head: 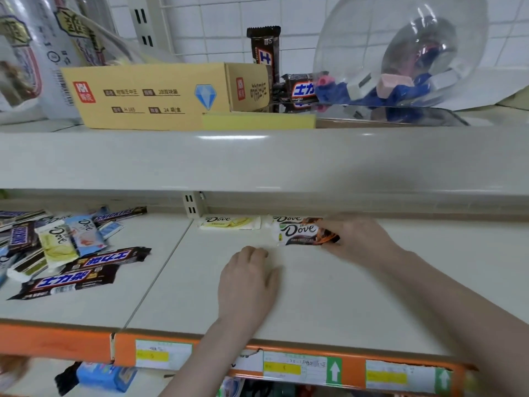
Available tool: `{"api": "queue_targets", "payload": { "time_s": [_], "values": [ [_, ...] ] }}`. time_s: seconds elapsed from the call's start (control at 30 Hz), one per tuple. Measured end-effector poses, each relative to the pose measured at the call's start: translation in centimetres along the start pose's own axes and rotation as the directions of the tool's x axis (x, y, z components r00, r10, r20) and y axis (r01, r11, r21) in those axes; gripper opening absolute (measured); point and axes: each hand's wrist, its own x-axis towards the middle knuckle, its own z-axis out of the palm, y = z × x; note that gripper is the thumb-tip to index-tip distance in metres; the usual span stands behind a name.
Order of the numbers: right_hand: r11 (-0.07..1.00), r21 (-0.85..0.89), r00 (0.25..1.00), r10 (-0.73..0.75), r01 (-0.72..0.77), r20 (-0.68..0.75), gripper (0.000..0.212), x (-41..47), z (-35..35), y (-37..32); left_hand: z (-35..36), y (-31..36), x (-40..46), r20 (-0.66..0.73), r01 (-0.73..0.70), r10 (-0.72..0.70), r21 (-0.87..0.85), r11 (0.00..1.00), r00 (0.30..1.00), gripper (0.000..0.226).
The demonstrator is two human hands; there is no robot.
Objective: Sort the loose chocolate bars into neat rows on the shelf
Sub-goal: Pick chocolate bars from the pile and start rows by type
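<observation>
A person's 2 bare hands reach onto a pale shelf (329, 296) seen from above. The right hand (357, 239) holds a dark Dove bar (303, 234) by its right end, fingers (337, 224) curled over the wrapper's top edge and the thumb apparently underneath. The bar lies flat near the back of the shelf, lengthwise left to right, just in front of another dark Dove bar (289, 218) whose top edge peeks out behind it. A pale yellow Dove bar (230, 222) lies just to the left, at the back, starting a row of its own.

The left hand (247, 285) rests palm down on the bare shelf, fingers relaxed and slightly apart, near the held bar's left end but not touching it.

A loose pile (65, 247) of Dove and Snickers bars lies well apart at the left, unsorted.

The bar looks light, thin and fairly stiff, in a glossy wrapper that will likely slide easily on the smooth shelf. The chocolate inside could snap if bent, so a hold across the short end or along both long edges suits it best; the crimped wrapper ends give a poorer grip.
</observation>
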Motion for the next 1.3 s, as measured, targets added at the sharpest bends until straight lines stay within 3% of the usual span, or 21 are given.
{"api": "queue_targets", "payload": {
  "time_s": [0.1,0.3,0.57,0.83,1.0,1.3],
  "values": [
    [0.994,-0.042,0.991,0.104,-0.101,0.084,0.017,1.7,1.1,0.8,0.5,-0.2,-0.6,0.08,-0.04,0.032,0.098,0.994,0.996,0.045],
    [0.997,0.022,0.977,0.067,-0.073,0.203,0.019,3.7,3.2,0.9,1.1,-0.9,-0.9,0.15,-0.009,-0.014,0.147,0.989,0.989,0.049],
    [0.996,0.068,0.977,0.036,-0.051,0.211,0.013,4.6,4.3,1.2,1.0,-0.8,-0.9,0.134,-0.007,-0.009,0.114,0.993,0.991,0.048],
    [0.98,0.105,0.975,0.152,-0.171,0.163,0.018,3.8,4.7,0.7,1.0,-0.9,-0.9,0.132,0.009,-0.022,0.099,0.995,0.991,0.047],
    [0.959,0.172,0.973,0.213,-0.225,0.089,0.021,2.8,3.2,-2.3,0.0,-1.7,-1.4,0.058,0.077,-0.087,0.155,0.985,0.995,0.047],
    [0.919,0.254,0.945,0.251,-0.301,0.211,0.038,-0.3,1.8,-12.8,-4.6,-7.6,-2.8,-0.042,0.272,-0.269,0.12,0.955,0.962,0.052]
  ]
}}
